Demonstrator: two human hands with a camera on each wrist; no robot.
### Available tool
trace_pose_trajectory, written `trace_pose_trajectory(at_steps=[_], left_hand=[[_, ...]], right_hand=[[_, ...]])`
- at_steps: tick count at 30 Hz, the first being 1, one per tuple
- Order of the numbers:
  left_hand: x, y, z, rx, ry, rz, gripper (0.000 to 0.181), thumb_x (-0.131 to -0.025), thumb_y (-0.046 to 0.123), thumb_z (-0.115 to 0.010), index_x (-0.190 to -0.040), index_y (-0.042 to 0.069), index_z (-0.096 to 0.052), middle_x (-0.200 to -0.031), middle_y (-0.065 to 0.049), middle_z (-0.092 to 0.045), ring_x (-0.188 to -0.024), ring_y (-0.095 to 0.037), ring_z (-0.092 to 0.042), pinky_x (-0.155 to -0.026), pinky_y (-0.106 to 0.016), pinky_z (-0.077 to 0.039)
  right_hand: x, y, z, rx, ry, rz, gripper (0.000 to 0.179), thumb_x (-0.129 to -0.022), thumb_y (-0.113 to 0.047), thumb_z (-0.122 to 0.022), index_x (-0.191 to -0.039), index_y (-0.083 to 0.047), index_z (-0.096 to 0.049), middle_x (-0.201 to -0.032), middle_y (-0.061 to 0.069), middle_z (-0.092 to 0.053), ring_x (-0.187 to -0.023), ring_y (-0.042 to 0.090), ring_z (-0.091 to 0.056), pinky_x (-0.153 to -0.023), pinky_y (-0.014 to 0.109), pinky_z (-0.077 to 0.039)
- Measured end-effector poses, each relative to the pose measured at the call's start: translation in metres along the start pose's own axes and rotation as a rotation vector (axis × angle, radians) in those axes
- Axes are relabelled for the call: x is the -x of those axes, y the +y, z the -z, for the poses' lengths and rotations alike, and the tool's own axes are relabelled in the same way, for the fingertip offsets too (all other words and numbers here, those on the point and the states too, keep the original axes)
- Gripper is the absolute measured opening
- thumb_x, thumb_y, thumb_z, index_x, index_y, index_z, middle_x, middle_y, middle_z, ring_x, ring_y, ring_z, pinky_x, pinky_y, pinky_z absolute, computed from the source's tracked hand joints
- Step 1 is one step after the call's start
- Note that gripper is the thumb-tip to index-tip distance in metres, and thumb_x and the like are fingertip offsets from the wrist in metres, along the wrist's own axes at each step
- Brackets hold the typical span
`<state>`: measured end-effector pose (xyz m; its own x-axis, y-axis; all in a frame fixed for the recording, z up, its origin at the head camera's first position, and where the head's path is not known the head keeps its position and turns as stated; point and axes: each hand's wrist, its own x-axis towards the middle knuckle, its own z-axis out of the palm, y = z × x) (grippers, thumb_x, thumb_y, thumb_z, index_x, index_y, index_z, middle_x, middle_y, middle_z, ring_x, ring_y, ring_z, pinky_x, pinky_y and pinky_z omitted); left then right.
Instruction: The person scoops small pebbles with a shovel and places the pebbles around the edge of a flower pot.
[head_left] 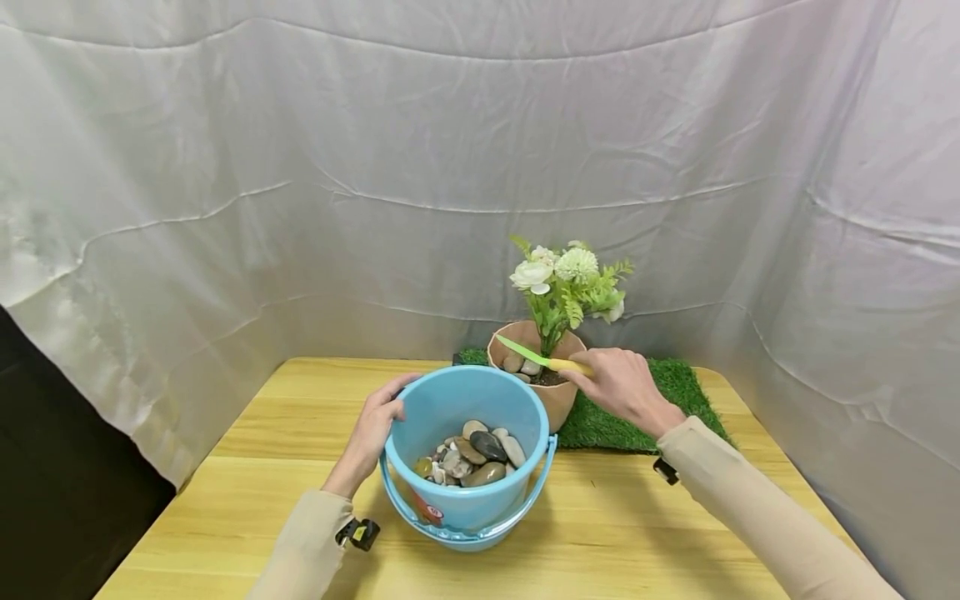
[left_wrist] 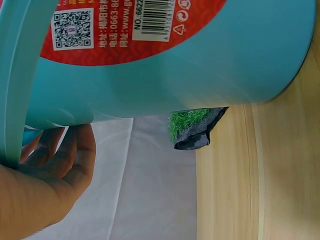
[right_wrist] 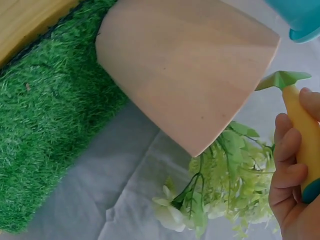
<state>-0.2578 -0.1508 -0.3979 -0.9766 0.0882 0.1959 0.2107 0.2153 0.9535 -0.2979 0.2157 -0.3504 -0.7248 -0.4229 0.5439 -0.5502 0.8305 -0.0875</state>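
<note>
Here, trowel (head_left: 546,362) in right fingers (right_wrist: 288,143)

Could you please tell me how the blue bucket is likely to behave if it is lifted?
The blue bucket will probably feel heavy for its size, since stones are piled inside. They look loose, so they may slide to one side if it tilts. Its handle hangs down in front and would likely swing.

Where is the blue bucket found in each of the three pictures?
Head: blue bucket, lower middle.
Left wrist: its red-labelled wall fills most of the top.
Right wrist: only a piece, with its rim, in the top right corner.
Shared landmark: green grass mat, visible in all three.
</note>
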Motion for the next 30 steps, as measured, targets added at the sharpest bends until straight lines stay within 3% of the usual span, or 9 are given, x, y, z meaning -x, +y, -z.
trace_pose_trajectory(at_steps=[17, 25, 30], left_hand=[[0.001, -0.001, 0.001, -0.01, 0.006, 0.003, 0.059, -0.081, 0.001, -0.043, -0.138, 0.013, -0.054, -0.138, -0.014, -0.054, -0.117, -0.034, -0.051, -0.089, -0.043, -0.043], [0.001, -0.001, 0.001, -0.019, 0.001, 0.002, 0.059, -0.081, 0.002, -0.043, -0.138, 0.012, -0.054, -0.139, -0.014, -0.054, -0.118, -0.034, -0.051, -0.09, -0.042, -0.044], [-0.001, -0.001, 0.0, -0.003, 0.0, -0.009, 0.059, -0.08, 0.001, -0.042, -0.138, 0.011, -0.055, -0.138, -0.013, -0.054, -0.116, -0.035, -0.052, -0.088, -0.04, -0.045]], right_hand=[[0.001, -0.02, 0.003, -0.106, 0.056, 0.087, 0.015, -0.091, -0.035, -0.067, -0.081, -0.024, -0.069, -0.054, -0.013, -0.04, -0.047, 0.004, -0.031, -0.046, 0.023, -0.03], [0.005, -0.035, 0.007, -0.144, 0.047, 0.127, 0.017, -0.089, -0.034, -0.07, -0.097, -0.02, -0.075, -0.068, -0.012, -0.06, -0.053, 0.002, -0.04, -0.051, 0.022, -0.036], [0.007, -0.042, 0.009, -0.158, 0.021, 0.141, 0.017, -0.087, -0.033, -0.072, -0.095, -0.018, -0.075, -0.068, -0.011, -0.059, -0.052, 0.001, -0.039, -0.052, 0.021, -0.037]])
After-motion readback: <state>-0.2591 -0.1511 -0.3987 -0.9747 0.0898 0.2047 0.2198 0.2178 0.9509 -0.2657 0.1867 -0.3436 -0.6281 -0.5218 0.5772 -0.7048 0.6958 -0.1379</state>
